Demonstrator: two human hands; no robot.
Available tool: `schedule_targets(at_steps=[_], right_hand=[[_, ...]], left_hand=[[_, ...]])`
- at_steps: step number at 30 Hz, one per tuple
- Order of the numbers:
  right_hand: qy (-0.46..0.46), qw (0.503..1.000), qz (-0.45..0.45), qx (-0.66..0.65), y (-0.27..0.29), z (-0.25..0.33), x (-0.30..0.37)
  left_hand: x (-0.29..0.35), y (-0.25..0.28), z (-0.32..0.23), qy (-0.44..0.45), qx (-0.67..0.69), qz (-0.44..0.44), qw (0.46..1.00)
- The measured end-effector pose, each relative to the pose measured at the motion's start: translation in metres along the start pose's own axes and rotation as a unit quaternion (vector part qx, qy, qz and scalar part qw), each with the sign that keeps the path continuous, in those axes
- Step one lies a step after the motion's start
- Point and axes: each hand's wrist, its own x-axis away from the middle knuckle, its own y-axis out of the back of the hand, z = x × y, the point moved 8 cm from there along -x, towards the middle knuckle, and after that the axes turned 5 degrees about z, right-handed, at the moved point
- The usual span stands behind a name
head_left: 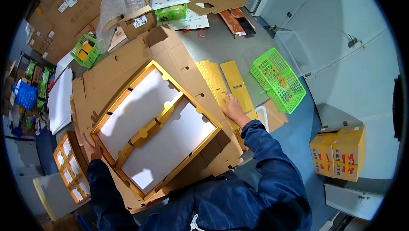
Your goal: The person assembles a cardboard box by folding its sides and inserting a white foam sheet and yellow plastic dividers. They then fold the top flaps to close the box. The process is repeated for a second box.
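Observation:
A large shallow box tray (147,71) with a gold rim and white floor lies on a stack of flat brown cardboard in front of me. A gold divider strip (151,126) crosses its middle. My left hand (92,148) rests on the tray's near left corner, fingers spread against the rim. My right hand (233,106) lies flat on a pile of gold cardboard divider strips (213,79) to the right of the tray. One more gold strip (238,86) lies beside that pile.
A green plastic basket (279,79) with small gold pieces sits at the right on the grey table (221,47). Smaller green baskets (85,51) and open cartons stand at the back. Finished divided trays (70,167) are stacked low left. Yellow cartons (341,150) are on the floor right.

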Motion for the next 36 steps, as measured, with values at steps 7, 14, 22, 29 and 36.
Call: schedule_targets(at_steps=[7,14,22,29,36], right_hand=[[0.043,0.960,-0.081,0.263,-0.041,0.014,-0.029],[0.073,0.982,-0.117,0.131,-0.005,0.029,-0.031],[0.063,0.973,-0.008,0.222,-0.051,0.010,-0.039],[0.077,0.994,-0.012,0.075,-0.050,-0.001,-0.045],[0.041,0.996,0.012,-0.074,-0.041,-0.024,-0.054]], left_hand=[[-0.023,-0.018,-0.029,-0.009,-0.278,0.108,0.955],[0.013,0.011,0.057,-0.049,-0.423,0.153,0.892],[0.118,0.041,0.044,0.157,-0.148,0.298,0.930],[0.228,0.015,0.016,0.156,0.120,0.263,0.945],[0.314,0.015,-0.022,0.194,0.073,0.315,0.926]])
